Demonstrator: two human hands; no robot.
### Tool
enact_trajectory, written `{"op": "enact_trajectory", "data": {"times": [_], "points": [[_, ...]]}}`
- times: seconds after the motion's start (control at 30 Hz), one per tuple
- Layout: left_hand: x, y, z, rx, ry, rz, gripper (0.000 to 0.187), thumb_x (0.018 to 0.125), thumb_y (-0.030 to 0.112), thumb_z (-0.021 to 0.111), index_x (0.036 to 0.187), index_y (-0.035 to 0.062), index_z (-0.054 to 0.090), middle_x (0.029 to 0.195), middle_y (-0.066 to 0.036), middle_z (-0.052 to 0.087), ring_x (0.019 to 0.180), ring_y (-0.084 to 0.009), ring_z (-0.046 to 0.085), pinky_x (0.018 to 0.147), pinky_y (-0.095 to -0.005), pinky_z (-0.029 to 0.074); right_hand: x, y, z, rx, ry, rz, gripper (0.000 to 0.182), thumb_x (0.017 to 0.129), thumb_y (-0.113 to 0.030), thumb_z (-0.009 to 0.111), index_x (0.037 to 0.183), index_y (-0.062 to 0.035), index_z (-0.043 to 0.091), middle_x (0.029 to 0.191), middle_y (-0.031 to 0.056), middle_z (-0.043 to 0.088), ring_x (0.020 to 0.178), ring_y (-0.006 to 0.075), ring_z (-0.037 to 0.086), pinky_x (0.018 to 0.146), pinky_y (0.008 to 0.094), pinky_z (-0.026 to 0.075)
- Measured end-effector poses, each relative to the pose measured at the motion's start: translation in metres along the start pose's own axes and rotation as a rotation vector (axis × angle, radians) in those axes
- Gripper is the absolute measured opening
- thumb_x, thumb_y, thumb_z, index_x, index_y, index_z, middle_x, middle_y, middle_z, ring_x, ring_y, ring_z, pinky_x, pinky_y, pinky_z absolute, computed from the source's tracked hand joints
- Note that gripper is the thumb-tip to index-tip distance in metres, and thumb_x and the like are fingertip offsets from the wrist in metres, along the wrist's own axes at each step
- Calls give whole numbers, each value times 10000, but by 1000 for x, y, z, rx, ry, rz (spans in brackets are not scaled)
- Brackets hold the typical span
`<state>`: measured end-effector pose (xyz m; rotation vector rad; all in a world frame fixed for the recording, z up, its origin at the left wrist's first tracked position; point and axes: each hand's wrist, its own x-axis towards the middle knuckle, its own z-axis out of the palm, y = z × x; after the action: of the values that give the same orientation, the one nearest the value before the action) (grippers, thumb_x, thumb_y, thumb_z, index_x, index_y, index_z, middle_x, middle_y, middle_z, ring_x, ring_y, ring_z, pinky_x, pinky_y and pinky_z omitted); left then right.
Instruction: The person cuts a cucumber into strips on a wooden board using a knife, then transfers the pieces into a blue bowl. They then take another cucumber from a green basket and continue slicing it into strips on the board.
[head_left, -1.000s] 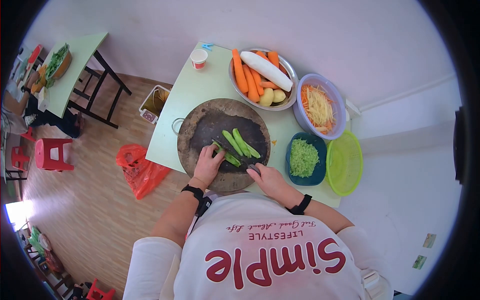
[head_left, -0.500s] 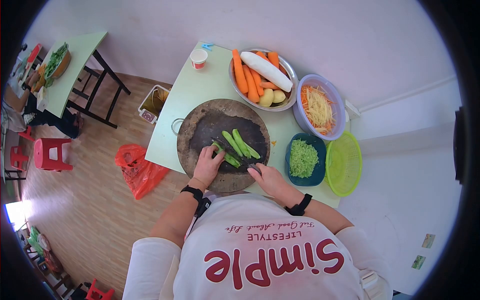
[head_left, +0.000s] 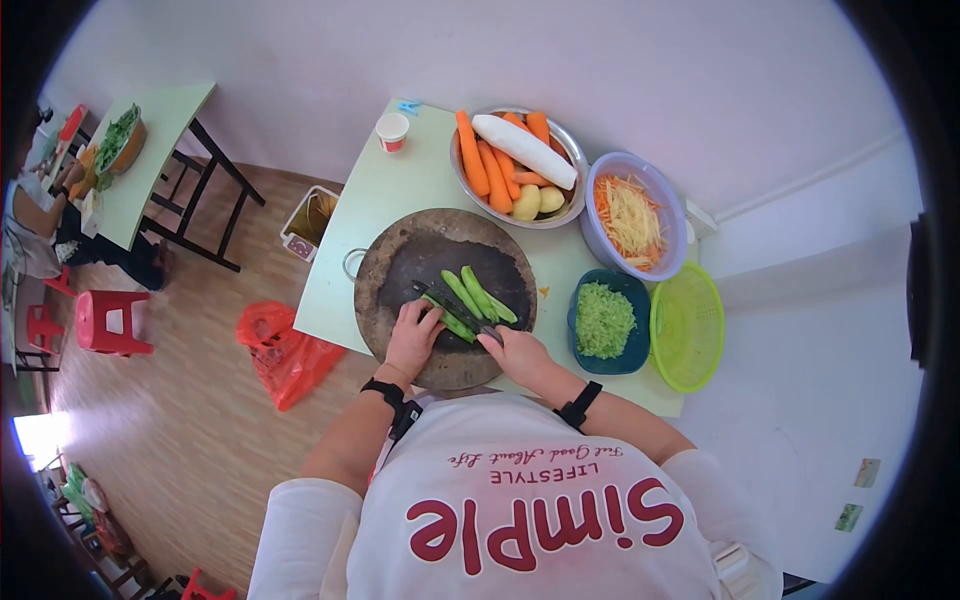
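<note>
A round wooden chopping board (head_left: 378, 275) with a dark, worn middle lies in front of me. My left hand (head_left: 412, 335), fingers bent, presses down on a long green vegetable piece (head_left: 457, 327) that looks like cut cucumber. My right hand (head_left: 517, 356) is closed around the handle of a kitchen knife (head_left: 466, 308). Its dark blade lies low over the board, along the far side of the held piece. Just beyond the blade rest several more green pieces (head_left: 477, 292). My left fingertips partly hide the held piece.
Around the board stand a metal bowl (head_left: 456, 170) of carrots, potatoes and a white radish, a purple basin (head_left: 672, 205) of shreds, a teal basin (head_left: 640, 345) of chopped greens, a green colander (head_left: 700, 330) and a paper cup (head_left: 392, 132). Another person (head_left: 35, 215) works at the far-left table.
My right hand and the knife have shifted slightly left, nearer my left hand, and the blade lies closer along the held piece. The view has tilted a little.
</note>
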<state>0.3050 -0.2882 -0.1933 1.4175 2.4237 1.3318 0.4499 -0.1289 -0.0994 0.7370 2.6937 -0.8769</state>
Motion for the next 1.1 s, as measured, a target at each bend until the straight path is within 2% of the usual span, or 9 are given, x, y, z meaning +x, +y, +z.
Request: {"op": "enact_trajectory", "data": {"times": [0.13,0.23,0.3,0.33,0.4,0.5,0.8,1.1], "points": [[0,-3,-4,1,-4,45,297,818,81,689,1107,101,624,1095,-117,556,1017,-336,556,858,-411,502,4,5,3,-14,-11,27,526,986,-492,468,892,4,615,809,252,666,801,434,654,704,499,510],[0,-3,-4,27,-3,57,294,814,72,686,1101,95,622,1079,-117,561,1010,-335,562,854,-407,505,8,23,13,161,46,19,533,982,-492,478,892,14,620,806,263,661,800,440,648,701,495,505],[1,-1,-3,26,3,65,289,811,71,687,1092,87,620,1078,-118,563,1014,-335,561,857,-409,504,9,25,6,614,-181,380,509,988,-464,497,883,22,608,761,235,649,728,432,627,663,462,489],[2,-2,-4,23,6,72,284,808,69,688,1083,80,618,1076,-119,564,1019,-335,560,861,-411,503,7,24,5,612,-186,376,509,988,-464,497,883,22,608,761,235,649,728,432,627,663,462,489],[1,-3,-4,30,15,64,279,805,69,689,1074,74,616,1075,-120,565,1018,-335,561,864,-412,502,-2,24,2,345,44,102,496,969,-483,512,916,-3,630,801,261,649,787,451,626,691,491,488],[1,-2,-2,32,14,58,272,801,69,691,1061,67,613,1077,-120,567,1016,-334,561,870,-413,500,-14,5,-20,157,71,32,470,969,-477,514,901,-23,617,775,246,642,769,443,628,676,496,486],[-1,-5,-1,25,7,34,282,814,94,696,1084,70,621,1085,-137,557,1014,-336,563,861,-413,505,-26,-10,-30,57,-6,-45,447,983,-463,496,904,-33,592,753,235,643,737,440,629,659,504,490],[0,-4,-2,12,-2,16,290,811,81,699,1089,62,621,1096,-148,559,1017,-345,567,854,-411,509,-30,-16,-33,79,-15,-37,439,987,-443,497,909,-21,587,756,246,639,738,451,623,662,512,488]]}}
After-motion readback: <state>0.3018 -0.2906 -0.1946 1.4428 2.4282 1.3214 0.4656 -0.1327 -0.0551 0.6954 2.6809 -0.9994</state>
